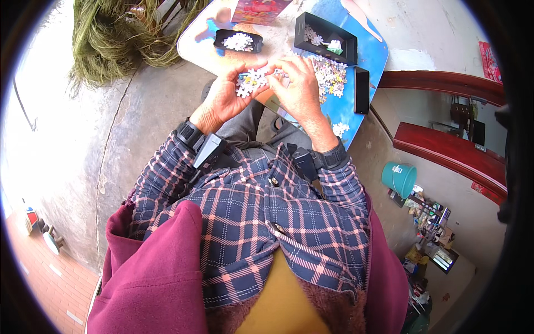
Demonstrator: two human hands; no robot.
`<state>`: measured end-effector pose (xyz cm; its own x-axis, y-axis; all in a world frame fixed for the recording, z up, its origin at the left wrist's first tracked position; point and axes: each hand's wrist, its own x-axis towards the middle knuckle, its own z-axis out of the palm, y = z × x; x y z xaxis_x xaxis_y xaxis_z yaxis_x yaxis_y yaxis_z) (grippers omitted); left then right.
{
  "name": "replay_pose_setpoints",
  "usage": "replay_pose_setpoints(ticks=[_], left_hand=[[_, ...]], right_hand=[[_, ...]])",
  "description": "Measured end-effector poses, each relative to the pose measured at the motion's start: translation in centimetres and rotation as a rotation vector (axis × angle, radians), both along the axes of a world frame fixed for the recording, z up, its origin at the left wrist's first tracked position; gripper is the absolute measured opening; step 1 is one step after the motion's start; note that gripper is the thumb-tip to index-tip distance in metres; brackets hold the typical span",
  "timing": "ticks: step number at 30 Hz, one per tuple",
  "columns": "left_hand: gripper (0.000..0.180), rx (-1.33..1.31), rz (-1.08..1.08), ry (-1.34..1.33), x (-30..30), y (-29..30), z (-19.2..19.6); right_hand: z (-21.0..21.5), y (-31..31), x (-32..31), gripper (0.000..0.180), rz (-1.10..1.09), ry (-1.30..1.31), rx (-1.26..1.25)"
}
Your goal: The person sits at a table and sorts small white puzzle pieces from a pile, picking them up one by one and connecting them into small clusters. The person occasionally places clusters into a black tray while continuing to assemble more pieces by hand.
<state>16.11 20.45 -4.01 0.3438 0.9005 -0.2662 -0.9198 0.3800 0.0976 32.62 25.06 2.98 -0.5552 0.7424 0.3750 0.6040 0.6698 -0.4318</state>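
Observation:
A small joined patch of jigsaw pieces [248, 83], white with some yellow and blue, rests in my left hand [219, 100], whose thumb and fingers close around its edge. My right hand [300, 92] is closed in a pinch at the patch's right edge, on what looks like a jigsaw piece partly hidden by the fingers. Beyond the left hand, a black tray [257, 43] holds a heap of white pieces [238, 41]. Many loose jigsaw pieces [332, 78] are spread on the table to the right of my right hand, with a few more white ones [340, 129] near the edge.
On the blue-patterned table [370, 53] stand an open black box [351, 44] with pieces inside and a red box [256, 12]. A black phone [361, 91] lies near the right edge. Green stringy fibre [114, 47] hangs at the far left; a teal bucket [399, 179] stands right.

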Motion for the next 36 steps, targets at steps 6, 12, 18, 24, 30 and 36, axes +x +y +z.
replay_pose_setpoints(ticks=[6, 12, 18, 24, 30, 36], left_hand=[[0.041, 0.047, -0.056, 0.034, 0.6, -0.2, -0.8], [0.041, -0.076, -0.062, 0.085, 0.8, -0.4, -1.3], [0.040, -0.065, -0.061, 0.071, 1.0, -0.5, -1.4], [0.036, -0.113, -0.077, 0.069, 1.0, -0.6, -1.1], [0.038, -0.090, -0.085, -0.025, 0.7, -0.7, -0.9], [0.044, -0.049, -0.037, 0.058, 0.7, -0.6, -0.9]], right_hand=[[-1.0, -0.1, 0.4, 0.021, -0.037, -0.002, -0.004], [-1.1, -0.2, 0.4, 0.014, -0.048, -0.041, -0.059], [-1.7, -0.2, 0.4, 0.009, -0.068, -0.025, -0.035], [-2.4, 0.2, 0.5, 0.008, -0.131, 0.123, -0.407], [-2.4, 0.4, 0.8, 0.011, -0.164, 0.525, -0.926], [-2.1, 2.2, 1.8, 0.014, -0.193, 0.538, -0.809]])
